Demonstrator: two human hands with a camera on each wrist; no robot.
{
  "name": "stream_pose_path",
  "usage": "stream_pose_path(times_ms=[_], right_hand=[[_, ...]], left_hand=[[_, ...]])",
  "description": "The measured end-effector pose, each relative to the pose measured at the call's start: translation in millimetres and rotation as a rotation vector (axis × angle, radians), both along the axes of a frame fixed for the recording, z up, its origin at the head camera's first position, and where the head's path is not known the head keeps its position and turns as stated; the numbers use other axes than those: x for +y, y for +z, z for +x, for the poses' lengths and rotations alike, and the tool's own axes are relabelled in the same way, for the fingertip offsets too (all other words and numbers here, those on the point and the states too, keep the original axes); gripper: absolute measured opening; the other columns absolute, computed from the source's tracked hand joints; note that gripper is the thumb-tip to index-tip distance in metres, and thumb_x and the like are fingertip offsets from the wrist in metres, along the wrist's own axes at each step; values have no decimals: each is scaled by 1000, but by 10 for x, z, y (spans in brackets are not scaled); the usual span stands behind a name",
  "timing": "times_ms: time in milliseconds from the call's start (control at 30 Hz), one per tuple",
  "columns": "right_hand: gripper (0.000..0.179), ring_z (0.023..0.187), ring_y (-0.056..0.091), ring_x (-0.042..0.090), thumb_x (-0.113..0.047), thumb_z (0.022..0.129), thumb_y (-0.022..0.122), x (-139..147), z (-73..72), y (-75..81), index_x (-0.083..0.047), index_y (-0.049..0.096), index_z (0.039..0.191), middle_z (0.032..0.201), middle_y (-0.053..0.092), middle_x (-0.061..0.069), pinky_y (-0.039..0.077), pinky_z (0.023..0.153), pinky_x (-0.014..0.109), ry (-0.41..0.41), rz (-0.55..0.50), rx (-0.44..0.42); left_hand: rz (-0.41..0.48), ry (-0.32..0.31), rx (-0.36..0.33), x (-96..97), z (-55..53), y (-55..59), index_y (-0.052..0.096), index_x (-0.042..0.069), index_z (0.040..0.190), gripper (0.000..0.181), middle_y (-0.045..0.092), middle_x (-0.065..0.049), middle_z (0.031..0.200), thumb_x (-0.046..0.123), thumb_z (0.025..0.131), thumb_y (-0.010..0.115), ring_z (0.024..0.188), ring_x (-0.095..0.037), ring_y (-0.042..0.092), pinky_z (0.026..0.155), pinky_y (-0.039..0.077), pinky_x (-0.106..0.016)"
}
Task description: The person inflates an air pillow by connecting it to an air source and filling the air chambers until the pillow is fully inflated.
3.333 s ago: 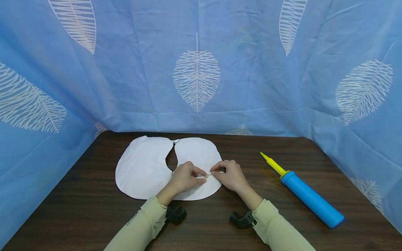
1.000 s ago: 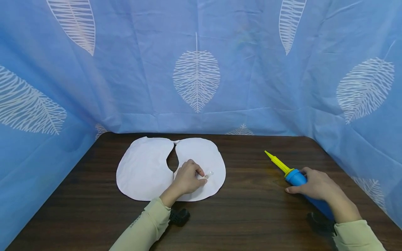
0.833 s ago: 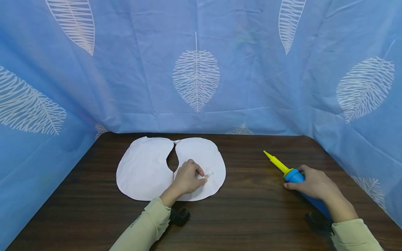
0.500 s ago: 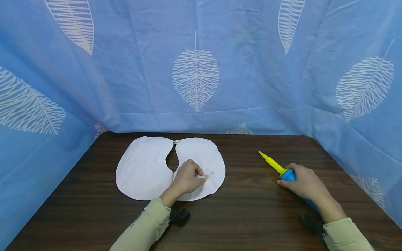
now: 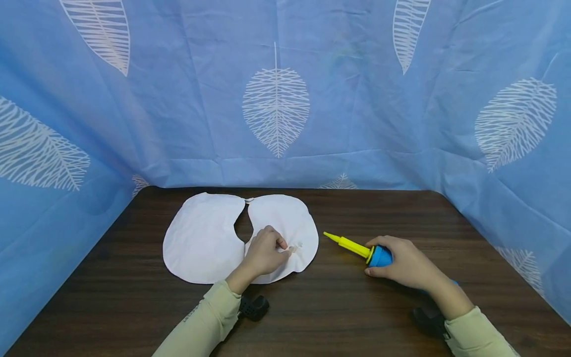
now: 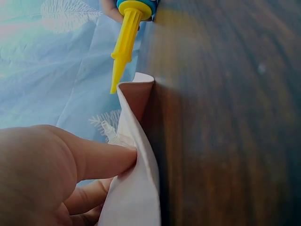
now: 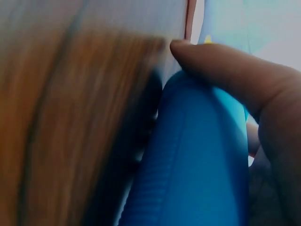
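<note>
A flat white inflatable neck pillow (image 5: pixel 200 240) with a central hole lies on the table, its right lobe puckered around a small clear valve (image 6: pixel 109 131). My left hand (image 5: pixel 265 252) pinches the pillow at the valve's base between thumb and fingers. The valve's end sticks up past the thumb in the left wrist view. My right hand (image 5: pixel 403 260) grips the blue barrel of a hand air pump (image 7: pixel 202 150), thumb and fingers around its front end. The pump's yellow nozzle (image 5: pixel 352 245) points left, its tip just right of the pillow's edge and apart from the valve.
The dark wood table (image 5: pixel 339 317) carries the pillow and pump. A blue curtain (image 5: pixel 348 114) with white leaf prints stands along its back and both sides. Black wrist devices (image 5: pixel 254 308) hang under both sleeves.
My right hand went from the valve to the pump, took hold of it, and has swung it left toward the pillow. My left hand stays at the valve; the right lobe's edge is now more puckered.
</note>
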State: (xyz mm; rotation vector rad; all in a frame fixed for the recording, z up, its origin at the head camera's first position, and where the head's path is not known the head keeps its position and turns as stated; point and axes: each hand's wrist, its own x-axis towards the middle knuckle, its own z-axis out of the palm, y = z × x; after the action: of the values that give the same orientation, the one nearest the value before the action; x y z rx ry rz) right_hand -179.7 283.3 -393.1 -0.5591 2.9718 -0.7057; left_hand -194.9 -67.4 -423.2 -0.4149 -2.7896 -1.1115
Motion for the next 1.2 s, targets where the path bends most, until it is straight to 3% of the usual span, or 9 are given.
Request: stream_pose_path(times_ms=[333,667,867,1033,1200], right_hand=[[57,92,58,14,-41,83,93,-206,71,13,-17,73,131,126,73,5,51,76,27,98,-8,7],[51,90,56,9,-41,86,91,-405,126,8,-22,73,131,121,72,-3,51,76,25,182,-29,36],[48,86,54,7,-41,88,90,-466,154,21,-24,74,130,114,70,-5,48,72,23,202,-54,36],[46,82,53,6,-38,88,90,-499,161,11,-23,75,129,108,69,-7,47,69,23,205,-61,46],[45,82,54,6,-37,88,90,-529,159,-9,-25,75,129,110,69,-9,47,71,23,186,-37,57]], left_hand=[[0,-5,6,10,4,-10,72,7,78,16,61,-7,93,12,89,82,88,-18,52,82,44,-36],[-12,4,28,22,19,-14,70,8,77,17,61,-7,93,11,90,81,92,-24,56,89,47,-45],[19,-4,7,14,11,-9,70,8,78,16,59,-7,92,10,90,80,89,-21,53,84,45,-38],[104,-25,-29,-23,-2,15,69,3,82,13,58,-9,90,5,90,78,83,-18,49,77,42,-30],[137,-42,-48,-49,-19,30,70,2,85,12,60,-10,89,5,91,79,81,-17,51,77,45,-30]])
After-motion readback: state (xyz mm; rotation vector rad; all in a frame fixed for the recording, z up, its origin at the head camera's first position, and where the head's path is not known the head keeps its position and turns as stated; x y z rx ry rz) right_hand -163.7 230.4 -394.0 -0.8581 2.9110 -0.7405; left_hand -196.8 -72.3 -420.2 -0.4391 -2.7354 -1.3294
